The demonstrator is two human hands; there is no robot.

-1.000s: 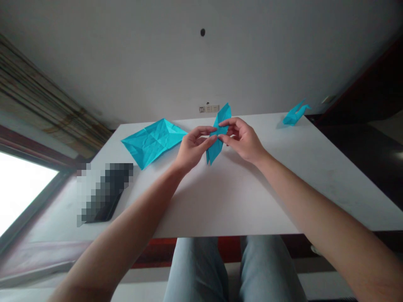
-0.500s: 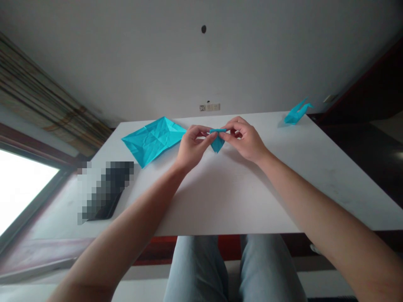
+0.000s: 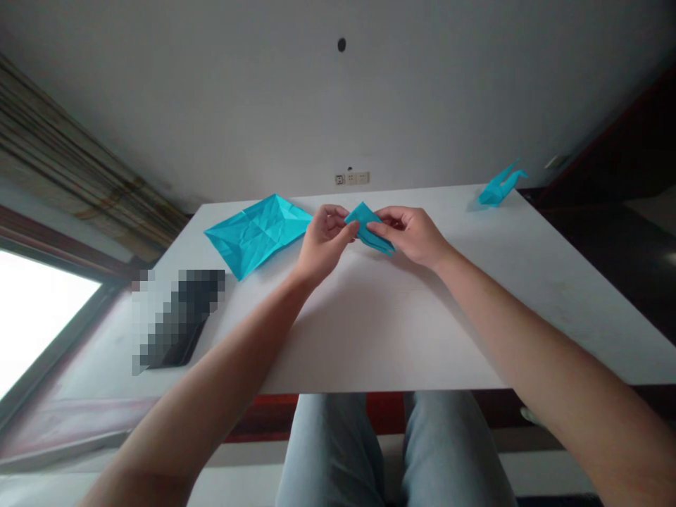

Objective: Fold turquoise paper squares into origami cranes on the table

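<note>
A small folded blue paper (image 3: 368, 224) is held between my two hands above the white table. My left hand (image 3: 328, 239) pinches its left corner with thumb and fingers. On the other side, my right hand (image 3: 415, 234) grips it, the thumb lying across its face. The paper shows a pointed top corner and loose layered edges at the lower right. Fingertips behind it are partly hidden. To the left of my left hand lies an unfolded, creased blue paper sheet (image 3: 258, 234).
A blue origami crane (image 3: 499, 190) stands at the table's far right corner. On the left lies a dark flat object (image 3: 182, 334), mostly pixelated. The white table (image 3: 380, 338) meets a wall with sockets (image 3: 352, 179) behind. A curtain (image 3: 68, 162) hangs on the left.
The folded paper has turned: its top edge was folded flat with a point hanging downward, and now a corner points up with layered edges at the lower right. Both hands still hold it.
</note>
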